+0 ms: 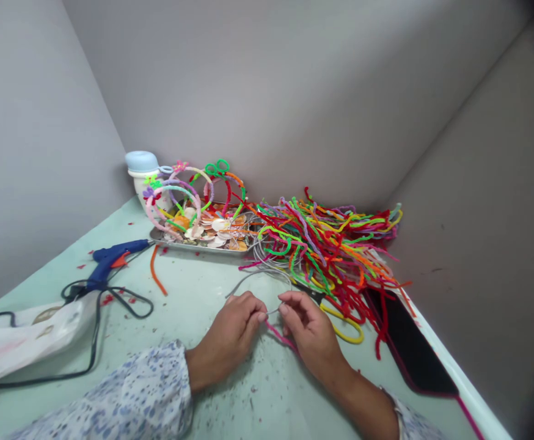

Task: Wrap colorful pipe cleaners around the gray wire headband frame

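Near the middle of the table, a thin grey wire hoop (258,273) arches up between my two hands. My left hand (236,324) pinches its lower part together with the end of a pink pipe cleaner (280,335). The pipe cleaner slants down to the right, passing behind the fingers of my right hand (310,327). Thumb and forefinger of that hand are closed on the wire a short way to the right of my left fingertips. Just beyond the right hand lie scissors with yellow handles (350,330), partly covered by pipe cleaners.
A heap of colourful pipe cleaners (322,238) lies at the back right, beside a phone (416,345). A metal tray (203,245) holds discs and wrapped headbands (175,190). Behind it stands a cup (141,177). Left are a blue glue gun (106,260), its cord and a plastic bag (29,342).
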`<state>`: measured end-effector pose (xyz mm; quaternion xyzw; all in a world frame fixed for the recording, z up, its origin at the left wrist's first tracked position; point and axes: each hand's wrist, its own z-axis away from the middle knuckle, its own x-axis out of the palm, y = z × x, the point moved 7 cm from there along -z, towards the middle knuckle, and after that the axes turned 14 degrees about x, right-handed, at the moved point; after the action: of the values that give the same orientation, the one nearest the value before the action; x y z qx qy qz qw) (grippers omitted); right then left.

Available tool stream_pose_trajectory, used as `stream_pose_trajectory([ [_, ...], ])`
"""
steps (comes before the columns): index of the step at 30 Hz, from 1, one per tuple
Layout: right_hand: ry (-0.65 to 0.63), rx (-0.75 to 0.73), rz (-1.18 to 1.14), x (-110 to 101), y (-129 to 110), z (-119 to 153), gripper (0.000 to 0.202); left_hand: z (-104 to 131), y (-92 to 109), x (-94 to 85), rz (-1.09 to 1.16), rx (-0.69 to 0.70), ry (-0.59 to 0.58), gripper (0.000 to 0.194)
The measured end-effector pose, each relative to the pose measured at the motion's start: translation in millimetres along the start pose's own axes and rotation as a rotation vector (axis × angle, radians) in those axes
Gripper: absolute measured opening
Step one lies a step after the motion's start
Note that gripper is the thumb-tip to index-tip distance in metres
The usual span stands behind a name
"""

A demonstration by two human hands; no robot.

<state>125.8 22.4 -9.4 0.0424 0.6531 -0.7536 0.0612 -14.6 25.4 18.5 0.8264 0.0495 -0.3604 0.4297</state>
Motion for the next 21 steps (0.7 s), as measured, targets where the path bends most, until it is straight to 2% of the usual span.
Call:
stream_pose_trajectory([
  [7,0.001,-0.008,-0.003,-0.1,-1.5,0.0,0.017,0.5,-0.7,-0.6,0.036,0.004,-0.009,0.023],
  [16,-0.029,0.004,-0.045,2.1,1.9,-0.8,0.017,0.0,0.1,-5.6,0.049,-0.044,0.043,0.023],
  [21,-0.015,-0.003,-0.016,0.9,1.5,0.1,0.016,0.7,-2.2,-2.4,0.026,-0.023,0.013,0.027],
])
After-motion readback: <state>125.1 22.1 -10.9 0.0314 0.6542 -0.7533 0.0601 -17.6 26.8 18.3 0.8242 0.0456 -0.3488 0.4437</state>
